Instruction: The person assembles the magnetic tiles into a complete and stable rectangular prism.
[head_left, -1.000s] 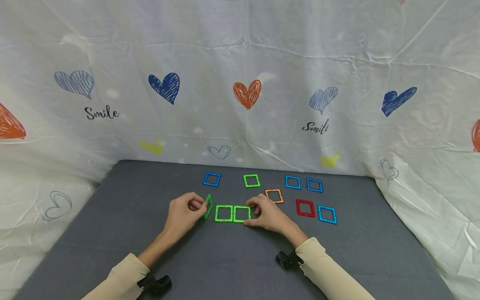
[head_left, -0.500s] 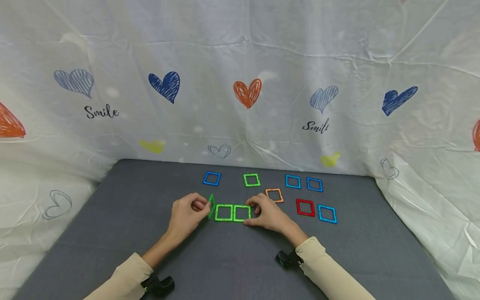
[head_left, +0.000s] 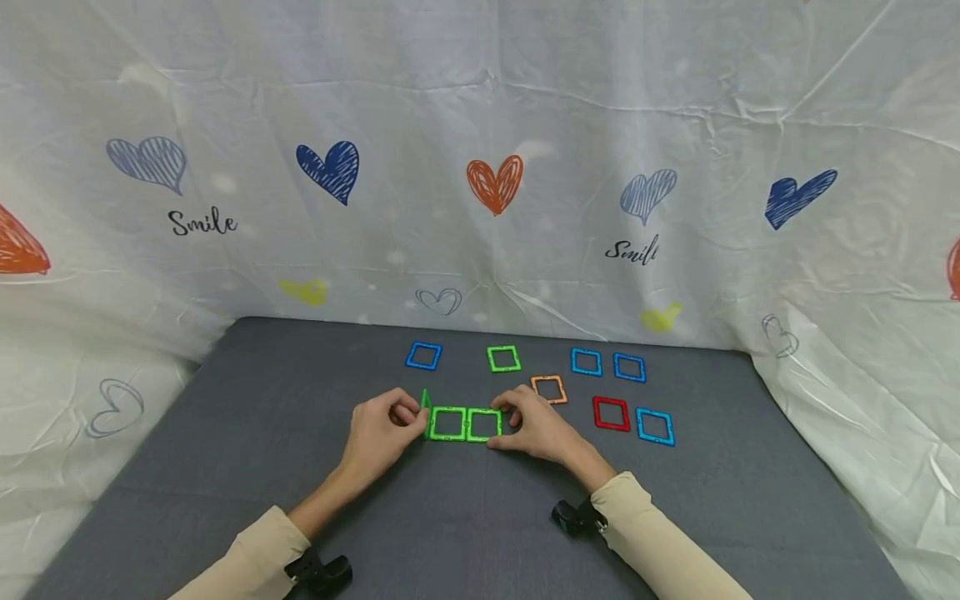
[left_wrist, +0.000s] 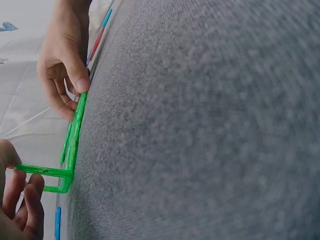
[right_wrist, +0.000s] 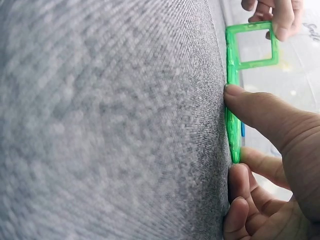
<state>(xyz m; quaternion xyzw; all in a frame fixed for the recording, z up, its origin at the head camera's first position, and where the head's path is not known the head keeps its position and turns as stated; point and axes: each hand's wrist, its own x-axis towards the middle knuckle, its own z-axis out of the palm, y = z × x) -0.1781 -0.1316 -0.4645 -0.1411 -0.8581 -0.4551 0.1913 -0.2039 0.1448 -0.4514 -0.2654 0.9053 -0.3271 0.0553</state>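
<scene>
In the head view, two green square magnetic tiles lie flat edge to edge on the table, a left tile (head_left: 432,423) and a right tile (head_left: 483,410). My left hand (head_left: 378,429) pinches a third, upright green tile (right_wrist: 260,64) between thumb and fingers. That tile stands along the left edge of the flat pair, its lower side meeting them at about a right angle in the left wrist view. My right hand (head_left: 536,425) holds the right flat tile at its outer side, thumb on the near corner and index finger at the far one.
Behind the hands lie a blue tile (head_left: 427,344), a green tile (head_left: 501,348) and an orange tile (head_left: 547,378), partly behind my right hand. Farther right are a red tile (head_left: 610,400) and several blue ones (head_left: 653,412). A white printed curtain (head_left: 405,233) hangs behind the grey table (head_left: 465,525).
My left hand has moved right, bringing the upright green tile against the left edge of the flat pair. The right hand and the flat tiles have stayed in place.
</scene>
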